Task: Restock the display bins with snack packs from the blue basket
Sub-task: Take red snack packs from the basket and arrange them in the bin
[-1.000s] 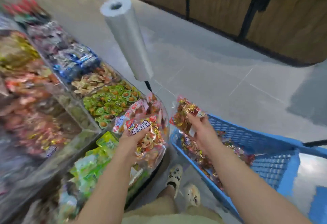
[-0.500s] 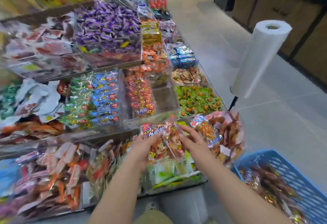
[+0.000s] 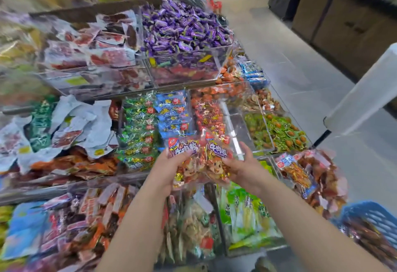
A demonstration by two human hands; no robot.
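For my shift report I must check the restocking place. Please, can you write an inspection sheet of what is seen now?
Surface: tiered clear plastic display bins, mostly full. The one with red packs ahead of the hands has bare room on its right.
Job's things: red cartoon-printed snack packs, held between both hands; blue plastic basket at lower right, packs inside.
Clutter: white and green packs lie jumbled in a left bin.
Hands: left hand and right hand both grip the snack packs.
Cables: nothing seen.
Surroundings: grey tiled floor, white roll of plastic bags, brown wooden cabinets.
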